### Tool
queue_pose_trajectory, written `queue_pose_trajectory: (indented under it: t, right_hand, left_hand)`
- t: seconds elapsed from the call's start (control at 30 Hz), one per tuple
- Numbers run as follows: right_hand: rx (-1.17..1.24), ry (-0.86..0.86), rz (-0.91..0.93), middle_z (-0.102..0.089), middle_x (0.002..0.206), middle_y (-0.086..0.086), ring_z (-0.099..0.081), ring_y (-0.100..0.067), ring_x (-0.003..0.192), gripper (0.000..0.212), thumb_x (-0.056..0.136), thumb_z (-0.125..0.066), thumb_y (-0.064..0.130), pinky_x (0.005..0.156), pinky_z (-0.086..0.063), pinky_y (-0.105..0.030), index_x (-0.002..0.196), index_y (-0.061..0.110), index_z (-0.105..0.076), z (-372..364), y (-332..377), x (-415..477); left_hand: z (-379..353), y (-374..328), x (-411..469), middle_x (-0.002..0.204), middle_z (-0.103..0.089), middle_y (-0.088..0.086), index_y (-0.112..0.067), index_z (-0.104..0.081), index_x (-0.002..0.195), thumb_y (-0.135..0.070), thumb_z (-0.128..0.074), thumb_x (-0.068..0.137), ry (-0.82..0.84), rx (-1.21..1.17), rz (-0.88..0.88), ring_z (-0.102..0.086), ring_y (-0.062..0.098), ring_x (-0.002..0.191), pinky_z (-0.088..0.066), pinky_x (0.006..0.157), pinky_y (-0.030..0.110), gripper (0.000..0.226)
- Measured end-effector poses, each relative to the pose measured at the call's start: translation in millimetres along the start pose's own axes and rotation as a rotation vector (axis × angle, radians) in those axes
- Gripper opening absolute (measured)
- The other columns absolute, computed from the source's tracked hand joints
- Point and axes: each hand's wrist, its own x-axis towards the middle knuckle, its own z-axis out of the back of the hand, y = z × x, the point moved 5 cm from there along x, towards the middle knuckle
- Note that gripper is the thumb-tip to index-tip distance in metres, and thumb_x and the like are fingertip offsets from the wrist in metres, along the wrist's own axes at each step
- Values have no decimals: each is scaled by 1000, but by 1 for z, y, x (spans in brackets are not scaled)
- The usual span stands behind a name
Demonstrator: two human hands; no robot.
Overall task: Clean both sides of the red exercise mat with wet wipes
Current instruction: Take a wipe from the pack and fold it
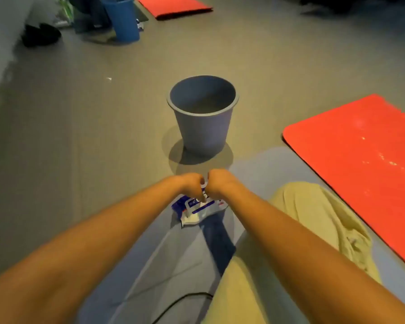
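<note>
A red exercise mat point(358, 169) lies flat on the floor at the right, with pale specks on its surface. A blue and white pack of wet wipes point(197, 206) lies on the floor in front of me. My left hand point(192, 183) and my right hand point(218, 181) are curled side by side over the top of the pack, fingers bent down onto it. A bit of white shows between the two hands. What the fingertips pinch is hidden by the hands.
A grey bucket point(202, 115) stands upright just beyond the pack. A second red mat point(173, 5) and a blue bucket point(124, 19) are far back on the left. My knee in beige trousers point(313, 218) is between me and the near mat. A black cable point(187, 300) lies close to me.
</note>
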Motion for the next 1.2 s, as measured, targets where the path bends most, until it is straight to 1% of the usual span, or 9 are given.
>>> queue_pose_trajectory:
  t: [0.1, 0.2, 0.3, 0.5, 0.67, 0.8, 0.93, 1.07, 1.2]
  right_hand:
    - [89, 8, -132, -59, 129, -12, -60, -31, 113, 59, 81, -80, 32, 94, -54, -41, 132, 16, -54, -25, -29, 1]
    - [205, 123, -175, -65, 126, -9, -65, -28, 108, 56, 84, -79, 37, 93, -55, -39, 131, 15, -56, -39, -40, 1]
    - [283, 60, -145, -65, 125, -8, -65, -27, 108, 52, 86, -77, 36, 91, -57, -39, 129, 15, -56, -33, -41, 4]
    - [719, -477, 86, -62, 126, 3, -65, -13, 105, 42, 92, -68, 40, 86, -57, -30, 130, 26, -56, 50, -38, -19]
    - [859, -918, 251, -56, 121, 12, -60, -4, 109, 33, 94, -69, 33, 84, -59, -27, 124, 32, -58, 156, -96, -87]
    - [1068, -1047, 218, -60, 128, 11, -63, -4, 110, 52, 91, -73, 21, 85, -58, -28, 136, 34, -51, 196, -182, -142]
    - [1364, -1116, 44, -61, 124, 6, -67, 3, 97, 68, 93, -67, 6, 73, -57, -21, 150, 26, -35, 188, -290, -201]
    - [1536, -1153, -183, -74, 106, -14, -72, -31, 96, 22, 93, -67, 7, 78, -59, -47, 113, 14, -65, 145, -394, -248]
    - [1688, -1248, -312, -75, 104, -13, -71, -37, 99, 23, 90, -72, 9, 82, -57, -55, 112, 9, -67, 82, -458, -281]
  left_hand:
    - [-20, 14, 10, 129, -68, 4, -17, -55, 138, -40, -86, 84, -50, -117, 85, -69, 26, 109, -59, 95, 40, 67]
    - [-29, 19, 12, 124, -71, 2, -19, -60, 128, -43, -89, 81, -85, -182, 99, -71, 23, 102, -61, 90, 38, 60]
    - [-29, 24, 12, 121, -74, 4, -18, -63, 120, -32, -87, 85, -41, -343, 79, -73, 22, 100, -61, 89, 38, 45]
    - [45, 1, -19, 110, -77, -2, -22, -62, 122, -30, -79, 92, -241, -866, -43, -77, 18, 92, -63, 78, 32, 35]
    - [124, -104, -55, 107, -78, -2, -24, -62, 123, -38, -86, 84, -450, -1178, -289, -78, 16, 89, -64, 75, 33, 48]
    - [133, -228, -58, 102, -80, 3, -22, -69, 114, -37, -76, 94, -388, -1305, -468, -79, 21, 86, -64, 70, 32, 26]
    - [103, -357, -39, 100, -80, 7, -18, -74, 114, -39, -69, 100, -231, -1374, -593, -78, 26, 87, -64, 71, 37, 26]
    - [53, -462, -13, 104, -78, 7, -18, -69, 112, -33, -74, 97, -245, -1315, -655, -76, 25, 87, -62, 74, 39, 22]
    - [-10, -512, 1, 118, -66, -4, -34, -56, 126, -37, -84, 87, -466, -1086, -766, -71, 12, 98, -61, 80, 35, 48]
